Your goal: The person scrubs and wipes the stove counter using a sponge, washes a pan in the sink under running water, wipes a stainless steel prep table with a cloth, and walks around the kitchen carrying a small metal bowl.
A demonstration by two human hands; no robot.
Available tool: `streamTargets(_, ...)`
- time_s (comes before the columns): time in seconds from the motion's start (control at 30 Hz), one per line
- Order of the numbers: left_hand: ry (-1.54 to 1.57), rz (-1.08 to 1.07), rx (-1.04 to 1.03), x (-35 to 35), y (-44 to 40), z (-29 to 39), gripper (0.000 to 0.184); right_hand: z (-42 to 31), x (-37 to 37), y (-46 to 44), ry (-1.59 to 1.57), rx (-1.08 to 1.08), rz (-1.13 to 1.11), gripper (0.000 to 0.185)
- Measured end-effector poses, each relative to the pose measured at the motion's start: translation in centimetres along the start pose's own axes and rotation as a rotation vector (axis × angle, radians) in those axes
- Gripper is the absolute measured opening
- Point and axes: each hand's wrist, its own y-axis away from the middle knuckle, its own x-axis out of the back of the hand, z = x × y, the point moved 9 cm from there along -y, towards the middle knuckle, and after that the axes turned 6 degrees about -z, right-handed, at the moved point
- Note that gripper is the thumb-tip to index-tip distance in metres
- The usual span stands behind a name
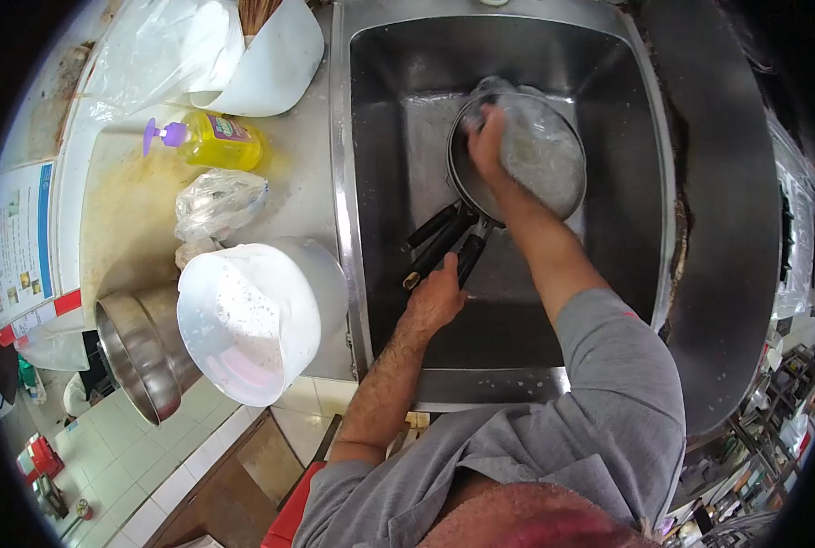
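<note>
Steel sink (627,100), largest, takes the centre and 12 o'clock. White tub (327,292) at its 8 o'clock, suds inside. Pump bottle (225,142) of yellow liquid at the sink's 10 o'clock.

Pan (546,151) in the sink, stacked with at least one other; black handles (471,254) point to its 7 o'clock. Left hand (438,297) closed round at least one handle. Right hand (486,151) over the pan's 10 o'clock side; finger spread, and whether it has hold of a scrubber, cannot tell.

Step in hand, my reading: scrubbing the pan. Next move seems to call for a firm handle grip and full coverage of the surface.

Hard to make out: right fingertips, motion-blurred; clear or foamy stuff at the pan's 11 o'clock; lower pans, mostly hidden.
</note>
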Motion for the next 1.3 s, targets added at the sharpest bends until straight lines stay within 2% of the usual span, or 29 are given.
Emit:
streamTargets(0.1,-0.004,0.006,0.021,0.8,-0.3,0.2,0.056,1.8,2.7,-3.1,-0.096,-0.318,0.511,0.041)
streamTargets(0.13,-0.002,0.014,0.026,0.9,-0.2,0.4,0.057,1.8,2.3,-2.2,-0.09,-0.328,0.506,0.041)
streamTargets(0.23,0.0,-0.013,0.06,1.1,-0.1,0.6,0.055,-1.0,-2.2,-1.5,-0.327,-0.143,-0.003,0.042)
streamTargets(0.27,0.018,-0.001,0.041,0.9,-0.3,0.3,0.056,-1.1,-3.8,0.7,-0.43,-0.2,-0.23,0.048)
streamTargets(0.33,0.012,-0.004,0.057,0.9,0.2,0.3,0.055,-3.2,-3.6,4.4,-0.303,-0.014,-0.494,0.052)
streamTargets(0.37,0.01,0.004,0.081,1.1,0.1,0.2,0.055,-3.0,-3.0,3.7,-0.297,-0.007,-0.485,0.052)
streamTargets(0.43,0.003,0.018,0.087,1.4,0.0,0.0,0.053,-2.4,-4.5,3.9,-0.018,0.256,-0.665,0.055)
streamTargets(0.47,0.003,0.038,0.101,1.6,0.0,-0.3,0.051,-1.5,-5.0,3.0,0.2,0.426,-0.659,0.052)
streamTargets(0.53,0.006,0.054,0.117,1.5,0.0,-0.3,0.047,-1.0,-3.0,1.0,0.945,0.435,-0.768,0.052)
streamTargets(0.6,0.011,0.059,0.126,1.5,-0.2,-0.6,0.042,0.7,-0.5,-1.5,1.178,0.312,-0.724,0.052)
streamTargets(0.67,0.021,0.08,0.098,1.8,-0.3,-0.3,0.047,3.7,1.6,-1.7,1.329,0.436,-0.707,0.046)
streamTargets(0.7,0.026,0.084,0.088,1.8,-0.5,-0.2,0.047,4.0,3.0,-1.3,1.339,0.439,-0.702,0.046)
streamTargets(0.77,-0.029,0.136,0.075,1.9,-0.4,-0.5,0.045,5.6,5.8,1.7,1.361,0.216,-0.886,0.039)
streamTargets(0.9,-0.06,0.139,0.043,2.2,0.2,0.0,0.035,3.7,7.4,8.4,0.903,-0.17,-1.246,0.035)
streamTargets(0.97,-0.038,0.111,0.057,1.8,-0.1,-0.7,0.042,2.1,4.3,11.2,0.687,-0.1,-1.587,0.037)
streamTargets(1.0,-0.033,0.123,0.058,2.1,0.0,-0.6,0.042,2.5,2.8,11.4,0.694,-0.088,-1.586,0.037)
streamTargets(1.07,-0.044,0.119,0.06,2.1,0.4,-0.4,0.043,1.2,-0.7,10.5,0.439,0.17,-1.283,0.042)
streamTargets(1.13,-0.043,0.108,0.084,2.0,0.1,-0.7,0.043,0.7,-2.9,7.4,0.53,0.405,-1.028,0.049)
streamTargets(1.2,-0.046,0.087,0.105,1.8,-0.2,-0.7,0.043,2.8,-3.2,3.4,0.642,0.165,-1.026,0.053)
streamTargets(1.27,-0.051,0.077,0.13,2.1,-0.1,-0.6,0.042,1.0,0.8,0.6,1.126,0.122,-1.031,0.054)
streamTargets(1.3,-0.049,0.067,0.142,1.9,0.0,-0.7,0.042,3.1,1.4,0.0,1.243,0.195,-1.013,0.053)
